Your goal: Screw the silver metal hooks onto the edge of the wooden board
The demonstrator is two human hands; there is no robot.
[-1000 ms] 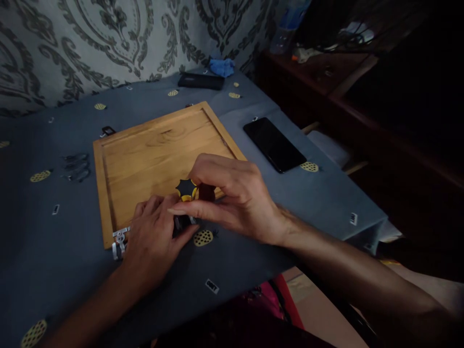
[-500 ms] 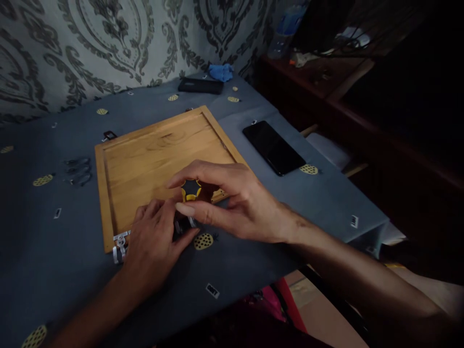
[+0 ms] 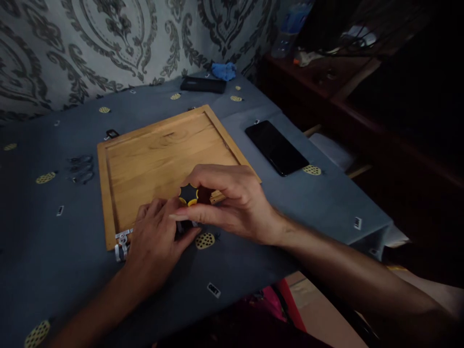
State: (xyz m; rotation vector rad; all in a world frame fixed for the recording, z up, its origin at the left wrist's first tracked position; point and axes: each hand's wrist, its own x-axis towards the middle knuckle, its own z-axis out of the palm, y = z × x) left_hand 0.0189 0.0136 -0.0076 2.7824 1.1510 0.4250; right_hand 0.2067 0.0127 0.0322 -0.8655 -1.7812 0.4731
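A square wooden panel with a raised rim lies on the cloth-covered table. My left hand is closed at its near edge, fingers on the wood and thumb around a silver-and-black metal fitting, mostly hidden. Another such metal fitting sits at the near left corner. My right hand grips the lobed black-and-yellow handle of a screwdriver between thumb and fingers. The handle's end faces me, above the near edge beside my left hand; its shaft and tip are hidden.
To the right lies a black phone. Several small dark metal pieces are on the left. Toward the wall rest a black case and a blue cloth. Dark clips stick out past the panel's far edge.
My right fingers have closed further round the screwdriver handle, which has turned and shifted slightly. My left hand stays in place on the panel. The view has moved a little.
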